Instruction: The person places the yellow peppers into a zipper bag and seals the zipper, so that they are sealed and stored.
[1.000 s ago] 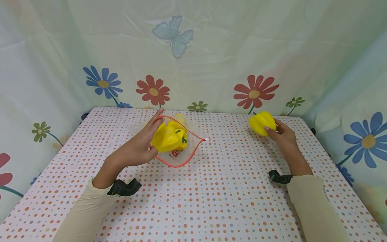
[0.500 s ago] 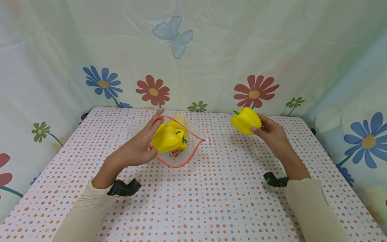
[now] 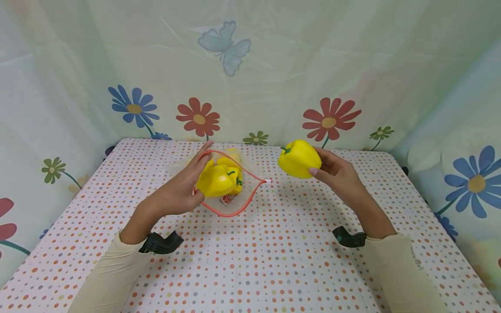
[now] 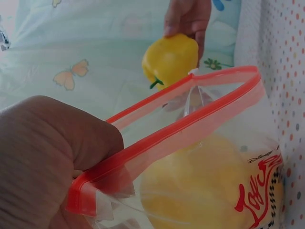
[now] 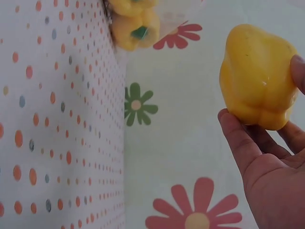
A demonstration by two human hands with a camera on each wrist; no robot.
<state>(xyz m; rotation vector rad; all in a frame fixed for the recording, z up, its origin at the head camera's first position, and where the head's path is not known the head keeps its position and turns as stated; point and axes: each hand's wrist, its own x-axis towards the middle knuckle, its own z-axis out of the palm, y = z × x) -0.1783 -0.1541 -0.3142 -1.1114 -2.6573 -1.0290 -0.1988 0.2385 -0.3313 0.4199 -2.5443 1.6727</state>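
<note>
My right hand (image 3: 338,178) holds a yellow bell pepper (image 3: 299,159) with a green stem, thumb on one side and fingers on the other. It is up above the table, right of a clear zip bag (image 3: 253,170) with a red-orange rim. Several more yellow peppers (image 3: 216,179) lie inside the bag. My left hand (image 3: 177,189) grips the bag's left end, and the mouth gapes wide. In the left wrist view the thumb (image 4: 97,140) bends over the red rim; the other fingers are mostly hidden. The right wrist view shows the held pepper (image 5: 257,76) from its bottom end.
A white cloth with coloured dots covers the table (image 3: 254,261). Behind it hangs a pale curtain (image 3: 274,56) printed with flowers and a butterfly. Black wrist camera mounts (image 3: 161,242) sit below both hands.
My right hand has carried the pepper leftward, nearer the bag, and the pepper's stem has come into fuller view. The left hand and the bag have stayed in place.
</note>
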